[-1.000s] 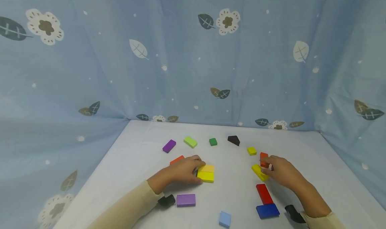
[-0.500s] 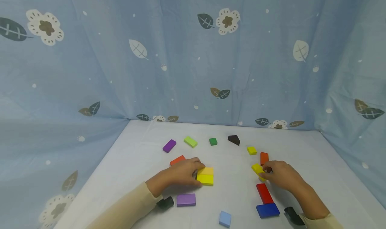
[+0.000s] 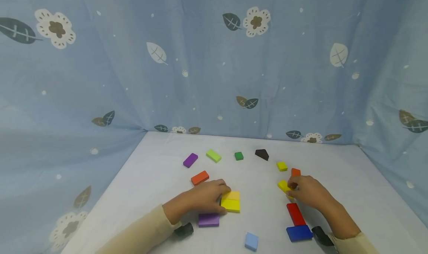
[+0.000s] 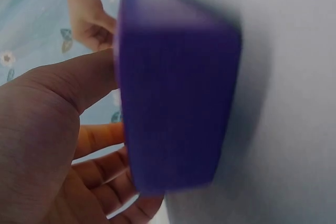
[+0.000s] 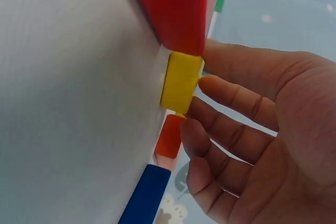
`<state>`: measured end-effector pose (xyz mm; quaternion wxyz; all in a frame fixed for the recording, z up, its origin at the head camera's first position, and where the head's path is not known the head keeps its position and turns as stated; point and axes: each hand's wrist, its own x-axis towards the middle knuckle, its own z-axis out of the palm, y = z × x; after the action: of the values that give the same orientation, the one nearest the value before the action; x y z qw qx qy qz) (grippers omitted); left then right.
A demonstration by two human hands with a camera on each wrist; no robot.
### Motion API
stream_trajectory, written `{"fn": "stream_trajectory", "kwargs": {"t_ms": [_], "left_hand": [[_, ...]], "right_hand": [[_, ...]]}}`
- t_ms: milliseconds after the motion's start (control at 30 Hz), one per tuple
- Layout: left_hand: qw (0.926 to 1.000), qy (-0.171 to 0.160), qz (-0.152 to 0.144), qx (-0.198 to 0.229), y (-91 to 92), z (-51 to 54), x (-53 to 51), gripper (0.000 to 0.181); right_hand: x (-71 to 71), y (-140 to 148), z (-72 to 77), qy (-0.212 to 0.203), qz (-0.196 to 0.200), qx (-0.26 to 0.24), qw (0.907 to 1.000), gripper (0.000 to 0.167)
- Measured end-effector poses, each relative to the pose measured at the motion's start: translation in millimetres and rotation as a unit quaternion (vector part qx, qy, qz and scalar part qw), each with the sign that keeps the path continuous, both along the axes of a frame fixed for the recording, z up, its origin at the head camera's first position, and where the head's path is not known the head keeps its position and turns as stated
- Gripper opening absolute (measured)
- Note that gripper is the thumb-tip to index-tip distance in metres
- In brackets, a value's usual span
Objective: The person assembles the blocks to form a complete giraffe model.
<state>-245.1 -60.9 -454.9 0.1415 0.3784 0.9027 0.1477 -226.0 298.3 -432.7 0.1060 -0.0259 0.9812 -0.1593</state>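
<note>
My left hand [image 3: 204, 199] grips a bright yellow block [image 3: 230, 206] and an orange-yellow block [image 3: 232, 195] lying against each other, thumb on the near side and fingers on the far side. A purple block [image 3: 208, 220] sits close below that hand; in the left wrist view the purple block [image 4: 178, 103] hides what the fingers hold. Over on the right, my right hand [image 3: 311, 192] pinches a yellow block [image 3: 284, 186], its fingertips covering one end. An orange-red block [image 3: 295, 172] is just beyond. The right wrist view has the fingers beside the yellow block [image 5: 181, 82].
A red block [image 3: 296, 214] and a blue block [image 3: 299, 233] stand near my right wrist, a light blue one [image 3: 251, 241] at the front. Farther back are purple [image 3: 190, 160], light green [image 3: 213, 156], green [image 3: 239, 156], black [image 3: 262, 154], small yellow [image 3: 282, 166] and orange-red [image 3: 200, 177] blocks.
My left hand has drawn the two yellow blocks toward the front edge, closer to the purple block. My right hand has left the orange-red block, and the yellow block under it has shifted slightly left.
</note>
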Motion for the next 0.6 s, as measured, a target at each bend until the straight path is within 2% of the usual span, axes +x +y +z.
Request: {"fn": "stream_trajectory", "kwargs": {"t_ms": [167, 367, 600], "left_hand": [[0.9997, 0.014, -0.017, -0.010, 4.5, 2.0, 8.6, 0.066], [0.9995, 0.004, -0.021, -0.022, 8.9, 5.8, 21.0, 0.066], [0.9994, -0.022, -0.025, -0.006, -1.0, 1.0, 23.2, 0.067]], "right_hand": [[-1.4, -3, 0.0, 0.005, 0.004, -0.005, 1.0000, 0.026], [-1.7, -5, -0.3, 0.009, 0.015, -0.012, 0.9998, 0.025], [-1.7, -8, 0.4, 0.005, 0.017, -0.014, 0.9997, 0.025]]}}
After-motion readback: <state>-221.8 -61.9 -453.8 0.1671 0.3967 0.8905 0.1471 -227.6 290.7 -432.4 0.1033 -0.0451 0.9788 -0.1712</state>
